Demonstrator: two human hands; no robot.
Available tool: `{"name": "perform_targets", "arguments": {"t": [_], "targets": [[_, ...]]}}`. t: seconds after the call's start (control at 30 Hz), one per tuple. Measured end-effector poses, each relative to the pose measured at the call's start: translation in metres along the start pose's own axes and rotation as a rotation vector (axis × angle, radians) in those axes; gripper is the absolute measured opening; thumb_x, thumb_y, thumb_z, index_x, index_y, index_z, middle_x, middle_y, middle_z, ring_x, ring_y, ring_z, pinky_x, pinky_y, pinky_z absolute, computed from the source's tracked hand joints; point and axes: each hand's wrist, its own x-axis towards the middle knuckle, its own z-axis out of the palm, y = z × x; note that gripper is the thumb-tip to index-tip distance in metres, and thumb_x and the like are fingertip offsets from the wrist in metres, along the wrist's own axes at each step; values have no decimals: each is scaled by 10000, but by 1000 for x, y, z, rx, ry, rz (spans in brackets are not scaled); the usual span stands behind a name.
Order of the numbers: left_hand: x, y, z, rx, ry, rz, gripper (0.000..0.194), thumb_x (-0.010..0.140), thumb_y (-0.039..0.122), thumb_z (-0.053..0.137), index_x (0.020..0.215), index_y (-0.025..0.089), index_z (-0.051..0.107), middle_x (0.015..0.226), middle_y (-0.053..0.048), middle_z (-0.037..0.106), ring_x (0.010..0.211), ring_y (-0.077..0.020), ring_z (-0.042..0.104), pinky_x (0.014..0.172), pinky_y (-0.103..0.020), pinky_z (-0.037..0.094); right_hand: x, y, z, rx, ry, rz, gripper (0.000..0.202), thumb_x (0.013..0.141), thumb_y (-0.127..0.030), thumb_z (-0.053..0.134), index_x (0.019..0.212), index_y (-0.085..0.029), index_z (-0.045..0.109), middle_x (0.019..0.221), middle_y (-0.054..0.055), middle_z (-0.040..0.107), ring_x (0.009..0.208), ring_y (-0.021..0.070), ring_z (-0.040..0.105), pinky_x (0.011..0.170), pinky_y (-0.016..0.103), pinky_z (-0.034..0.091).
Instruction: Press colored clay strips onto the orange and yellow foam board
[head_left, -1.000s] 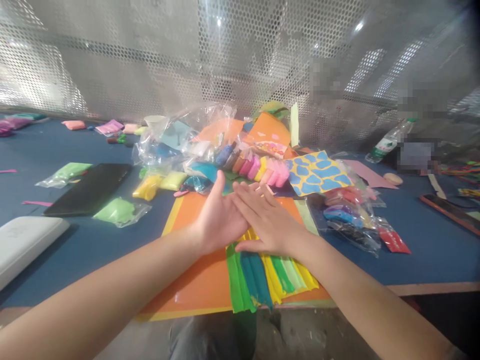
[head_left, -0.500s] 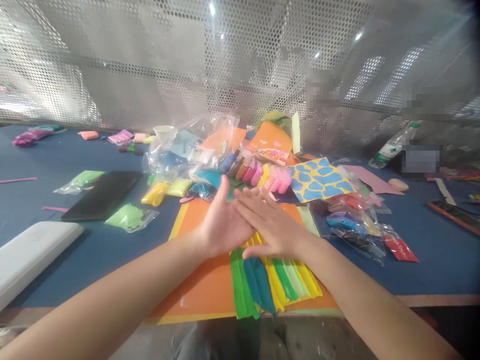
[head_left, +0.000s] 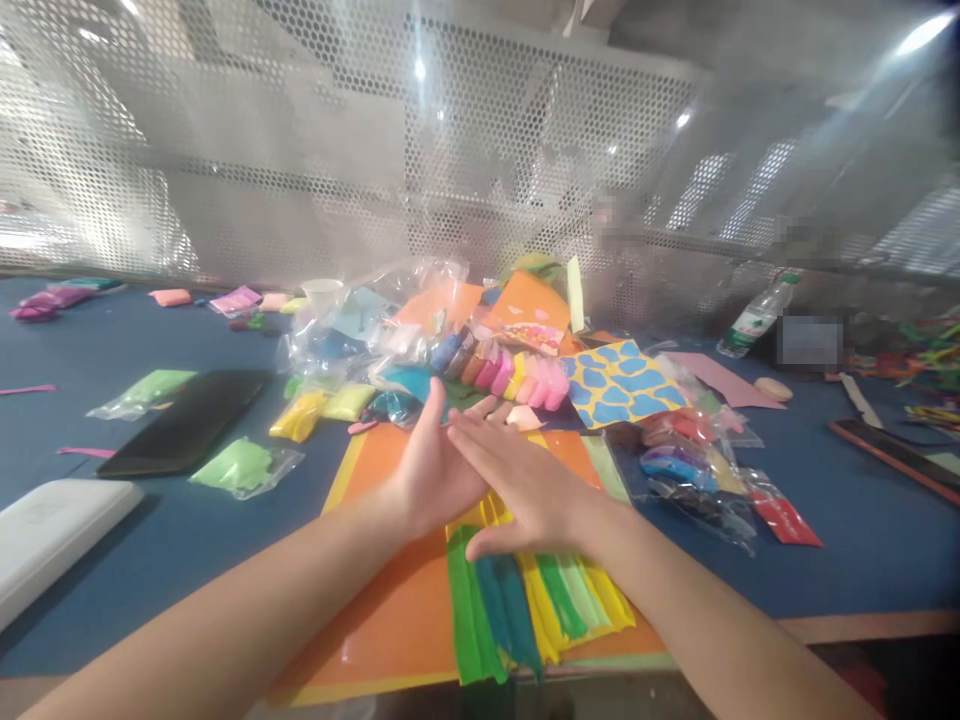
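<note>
My left hand (head_left: 431, 465) lies palm up above an orange sheet (head_left: 390, 600). Flat across that palm rests my right hand (head_left: 517, 480), palm down, its fingers straight and pointing left. Whatever may sit between the two palms is hidden. Under my right wrist lie strips of clay (head_left: 525, 600) in green, teal and yellow, side by side on the sheet. Just beyond my fingertips sits a row of pink, orange and blue clay pieces (head_left: 510, 375).
A blue table (head_left: 862, 510) carries bags of coloured clay (head_left: 240, 465), a black tablet (head_left: 184, 420), a white case (head_left: 52, 530), a yellow sheet with blue shapes (head_left: 619, 380) and a plastic bottle (head_left: 746, 320). A perforated metal screen (head_left: 300, 150) stands behind.
My right hand has slid a little leftward and back across my left palm. The camera has tilted up slightly, so the table things sit lower in view.
</note>
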Motion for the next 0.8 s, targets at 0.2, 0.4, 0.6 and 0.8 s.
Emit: {"name": "perform_targets", "arguments": {"t": [0.2,0.4,0.6,0.8], "targets": [[-1,16,-2,13,16,231,882,833,751,303,1519,231,109,1558,-52,281,1429,-240,259,1158,-379,251,-4,0,-5,179,1,130,992,778,-664,556,1525,-190,106,1576,119,167,1459,294,127,1183,510,161],[-3,6,3,168,99,193,875,783,808,296,1487,292,231,1555,-18,289,1432,-261,246,1118,-396,317,-8,-9,-10,773,42,224,718,970,-315,407,1498,-353,-77,1596,-18,65,1467,182,28,1188,479,111],[-2,-7,5,217,-11,127,946,751,850,236,1505,284,153,1550,-71,292,1394,-332,317,1069,-484,377,-2,-6,0,749,207,270,597,958,-209,417,1476,-414,202,1551,-80,261,1466,167,111,1187,487,-63],[6,-10,-16,1015,6,638,695,881,551,483,1485,363,194,1597,8,138,1470,-262,100,1180,-462,225,-1,4,0,1252,497,488,428,897,-406,566,1317,-332,527,1241,22,662,1270,223,520,1111,508,336]]}}
